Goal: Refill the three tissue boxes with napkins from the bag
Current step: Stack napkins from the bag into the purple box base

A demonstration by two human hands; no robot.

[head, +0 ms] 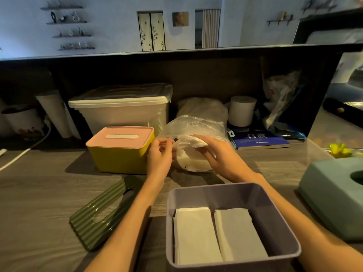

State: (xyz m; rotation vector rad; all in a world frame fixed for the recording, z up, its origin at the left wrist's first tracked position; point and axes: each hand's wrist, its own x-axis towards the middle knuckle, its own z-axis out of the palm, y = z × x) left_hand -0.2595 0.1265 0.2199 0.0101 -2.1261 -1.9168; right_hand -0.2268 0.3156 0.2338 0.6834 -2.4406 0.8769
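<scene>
1. Step in hand, as judged: drawing napkins from the clear crinkled plastic bag [193, 126], which lies on the brown wood-grain surface [39, 193] just behind the open lilac plastic box [231, 193].
2. Left hand [160, 157]: fingers curled, pinching the bag's film at its mouth, behind and left of the lilac box.
3. Right hand [218, 154]: fingers bent round a wad of white paper napkins [193, 141] at the bag's opening.
4. Handling advice: the left hand should hold the mouth taut while the right lifts a flat, even sheaf; thin film may drag and crumple the sheets, so a slow pull is advised.
5. Lilac box: lidless, holds two low stacks of white folded napkins [196, 234] side by side; room above, so judged partly filled.
6. Ribbed olive-green slotted lid [104, 211]: lies flat on the surface, left of the lilac box; whether it belongs to that box cannot be told.
7. Mustard-yellow box with pink slotted lid [119, 149]: closed, behind and left of the lilac box, just beside the bag; contents hidden.
8. Pale teal tissue box with oval opening [334, 195]: right of the lilac box, lid on; contents not visible.
9. Translucent white lidded storage tub [119, 108]: behind the yellow box; contents unclear.
</scene>
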